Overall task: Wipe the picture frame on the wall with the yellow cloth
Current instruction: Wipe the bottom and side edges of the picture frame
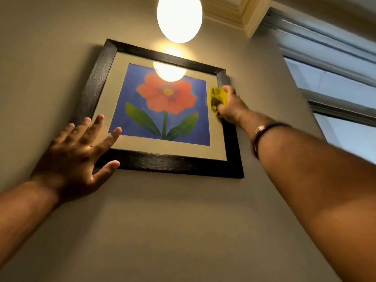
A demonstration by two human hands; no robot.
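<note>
The picture frame [162,110], black with a red flower print, is hanging on the wall [162,220] under a glowing lamp [179,17]. At its three o'clock edge the right hand [232,106] is closing its grip around the bunched yellow cloth [217,97], pressing it there. At seven o'clock the left hand [79,155] is lying open, fingers spread over the corner.

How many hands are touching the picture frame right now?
2. The left hand rests open on the picture frame at its lower-left corner; the right hand presses the yellow cloth against its right side.
</note>
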